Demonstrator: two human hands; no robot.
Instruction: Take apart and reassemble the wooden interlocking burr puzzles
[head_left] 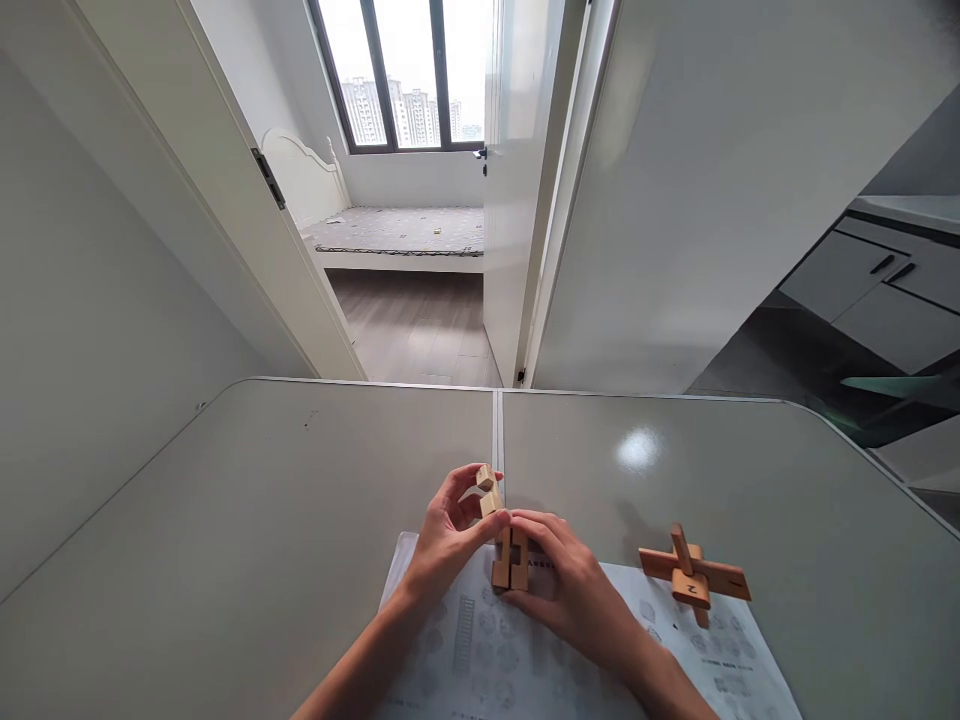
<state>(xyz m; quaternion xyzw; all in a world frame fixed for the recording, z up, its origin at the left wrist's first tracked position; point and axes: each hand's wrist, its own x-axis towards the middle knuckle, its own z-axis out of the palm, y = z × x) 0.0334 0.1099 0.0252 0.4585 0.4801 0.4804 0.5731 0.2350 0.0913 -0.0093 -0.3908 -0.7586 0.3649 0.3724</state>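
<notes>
In the head view my left hand (441,540) is closed, thumb and fingers pinching a pale wooden notched puzzle piece (490,503) that stands up above the sheet. Just below it, two browner notched wooden puzzle pieces (518,575) lie side by side. My right hand (571,582) grips these from the right, with its thumb at their lower end and its fingers at the top. The pale piece meets the brown ones near both fingertips; whether they interlock is hidden. Under my hands lies a printed instruction sheet (466,650).
To the right, an assembled cross-shaped wooden puzzle (691,590) with numbers on it rests on the sheet's edge. The grey table (225,530) has a seam down its middle. Beyond its far edge an open door (517,180) shows a bed (405,228).
</notes>
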